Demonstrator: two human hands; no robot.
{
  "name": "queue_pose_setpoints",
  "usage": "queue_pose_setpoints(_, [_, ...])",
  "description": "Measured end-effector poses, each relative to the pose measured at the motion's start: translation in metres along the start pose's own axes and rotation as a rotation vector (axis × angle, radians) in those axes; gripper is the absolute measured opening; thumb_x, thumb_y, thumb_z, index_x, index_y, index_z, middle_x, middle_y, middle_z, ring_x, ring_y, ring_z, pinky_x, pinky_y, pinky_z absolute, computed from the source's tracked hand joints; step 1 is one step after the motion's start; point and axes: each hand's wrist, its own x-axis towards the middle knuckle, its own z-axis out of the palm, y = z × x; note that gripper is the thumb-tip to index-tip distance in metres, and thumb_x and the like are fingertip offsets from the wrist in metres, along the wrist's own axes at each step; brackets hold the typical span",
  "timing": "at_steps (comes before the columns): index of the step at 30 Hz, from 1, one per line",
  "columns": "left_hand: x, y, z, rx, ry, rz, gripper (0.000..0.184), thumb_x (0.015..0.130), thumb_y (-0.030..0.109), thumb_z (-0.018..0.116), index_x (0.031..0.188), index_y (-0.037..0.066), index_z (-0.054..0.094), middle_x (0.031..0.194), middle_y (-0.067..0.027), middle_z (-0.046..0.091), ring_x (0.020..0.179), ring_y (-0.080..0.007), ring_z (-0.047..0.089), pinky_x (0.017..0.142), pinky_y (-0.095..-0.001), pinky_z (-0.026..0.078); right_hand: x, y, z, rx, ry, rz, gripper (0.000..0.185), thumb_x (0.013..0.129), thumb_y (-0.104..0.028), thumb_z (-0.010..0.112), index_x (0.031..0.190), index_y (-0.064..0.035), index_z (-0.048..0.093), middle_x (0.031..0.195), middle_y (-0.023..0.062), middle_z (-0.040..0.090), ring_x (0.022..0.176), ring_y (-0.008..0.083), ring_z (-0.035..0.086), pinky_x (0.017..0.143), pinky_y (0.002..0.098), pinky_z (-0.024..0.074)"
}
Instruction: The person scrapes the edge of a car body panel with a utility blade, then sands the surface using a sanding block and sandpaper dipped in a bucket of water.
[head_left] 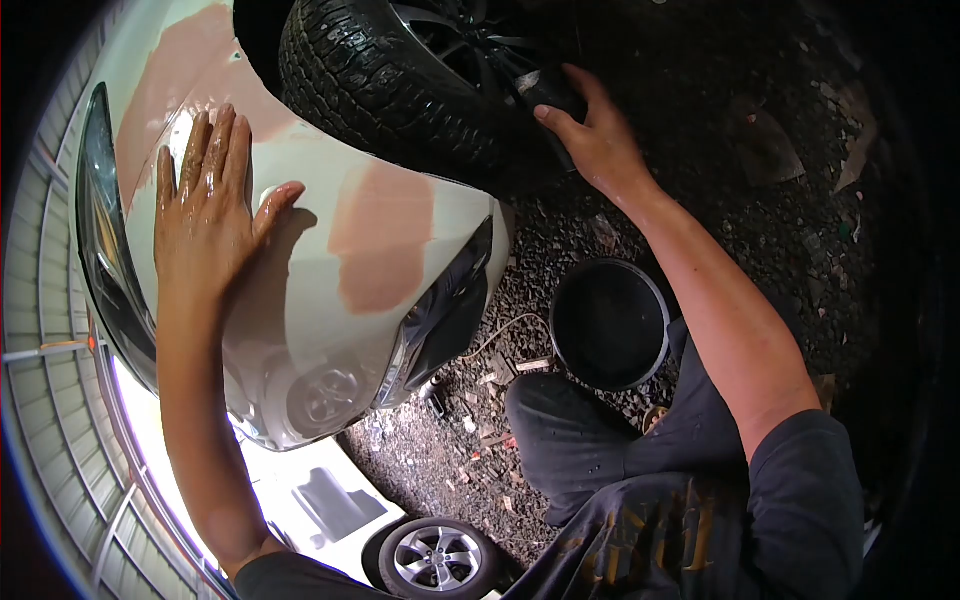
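Observation:
My left hand (205, 215) lies flat and wet, with its fingers spread, on the white car body (280, 270). Under and around its fingertips is a large pinkish patch (180, 70), and a smaller pinkish patch (385, 240) shows to its right. My right hand (605, 145) is curled round a dark block-like object (555, 95) with a pale mark on its end; the exact kind is hard to make out in the shade. That hand is beside the black car tire (350, 90), in front of its dark wheel.
A round black basin (610, 325) stands on the gravel (480, 430) by my knee (560, 430). The headlight (110, 210) is at the left. Behind are another white vehicle (310, 490) with a silver wheel (440, 560) and a corrugated wall (45, 420). A thin hose or cord (500, 330) lies near the bumper.

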Motion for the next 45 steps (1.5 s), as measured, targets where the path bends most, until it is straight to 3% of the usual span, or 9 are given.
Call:
queue_pose_setpoints(10, [-0.034, -0.003, -0.018, -0.099, -0.003, 0.011, 0.088, 0.098, 0.069, 0.05, 0.159, 0.005, 0.043, 0.167, -0.0089, 0.041, 0.157, -0.0266, 0.032, 0.13, -0.0493, 0.019, 0.001, 0.002, -0.003, 0.02, -0.012, -0.013, 0.076, 0.094, -0.035, 0.074, 0.153, 0.0023, 0.043, 0.15, 0.0289, 0.054, 0.141, 0.038, 0.053, 0.117, 0.0427, 0.0417])
queue_pose_setpoints(20, [0.058, -0.003, 0.025, -0.122, 0.072, -0.051, 0.097, 0.1, 0.075, 0.039, 0.157, -0.004, 0.04, 0.165, -0.0208, 0.039, 0.156, -0.0328, 0.033, 0.129, -0.047, 0.019, 0.003, 0.006, -0.001, 0.036, 0.001, 0.015, 0.077, 0.093, -0.035, 0.075, 0.152, 0.0025, 0.044, 0.149, 0.0285, 0.055, 0.14, 0.0378, 0.053, 0.117, 0.0423, 0.0418])
queue_pose_setpoints(26, [0.071, -0.005, 0.03, -0.115, 0.061, -0.03, 0.098, 0.1, 0.075, 0.04, 0.157, -0.004, 0.039, 0.165, -0.0218, 0.039, 0.155, -0.0329, 0.034, 0.129, -0.0469, 0.02, -0.002, -0.001, 0.001, 0.0, 0.022, -0.008, 0.076, 0.092, -0.034, 0.075, 0.152, 0.0028, 0.045, 0.148, 0.0285, 0.055, 0.138, 0.0382, 0.055, 0.115, 0.0419, 0.0435])
queue_pose_setpoints(39, [0.009, 0.004, 0.012, -0.138, 0.045, 0.043, 0.095, 0.098, 0.073, 0.047, 0.158, 0.0, 0.042, 0.165, -0.0164, 0.041, 0.155, -0.0316, 0.034, 0.129, -0.0468, 0.02, 0.003, 0.012, 0.007, 0.016, 0.007, -0.008, 0.076, 0.094, -0.035, 0.074, 0.152, 0.003, 0.045, 0.15, 0.0292, 0.054, 0.141, 0.0387, 0.053, 0.116, 0.0426, 0.042])
queue_pose_setpoints(45, [-0.012, 0.01, 0.0, -0.143, 0.025, 0.035, 0.095, 0.097, 0.073, 0.048, 0.159, 0.001, 0.041, 0.165, -0.0146, 0.041, 0.156, -0.0272, 0.034, 0.13, -0.0472, 0.02, 0.002, 0.013, 0.006, 0.102, -0.028, -0.003, 0.076, 0.094, -0.034, 0.075, 0.153, 0.0026, 0.044, 0.149, 0.0286, 0.054, 0.141, 0.0383, 0.053, 0.117, 0.0431, 0.0413])
